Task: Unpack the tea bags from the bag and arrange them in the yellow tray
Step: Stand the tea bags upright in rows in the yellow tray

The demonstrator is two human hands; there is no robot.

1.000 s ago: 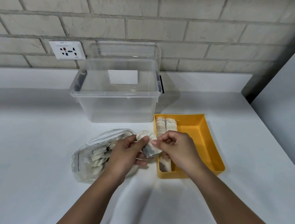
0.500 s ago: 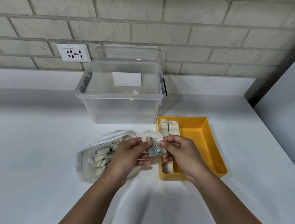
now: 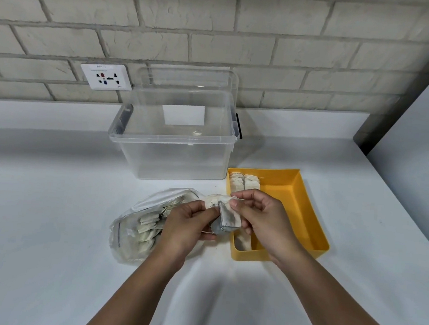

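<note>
A small stack of tea bags (image 3: 228, 215) is held up over the middle of the counter (image 3: 47, 225), between the plastic bag (image 3: 118, 242) and the yellow tray (image 3: 305, 211). The stack is gripped low down by the left hand (image 3: 189, 227), with the thumb and curled fingers closed round it. Its top is pinched by the thumb and first finger of the right hand (image 3: 262, 223), and the other fingers are loosely bent.

The plastic bag is laid on its side, just left of the tray, with loose tea bags (image 3: 148, 224) seen inside. The tray is set nearer the counter's right edge. A row of tea bags (image 3: 244, 184) is lined up along its left wall. A clear box (image 3: 172, 156) is placed behind them, near the counter's back edge. A wall socket (image 3: 106, 76) is fixed to the brick wall (image 3: 272, 24).
</note>
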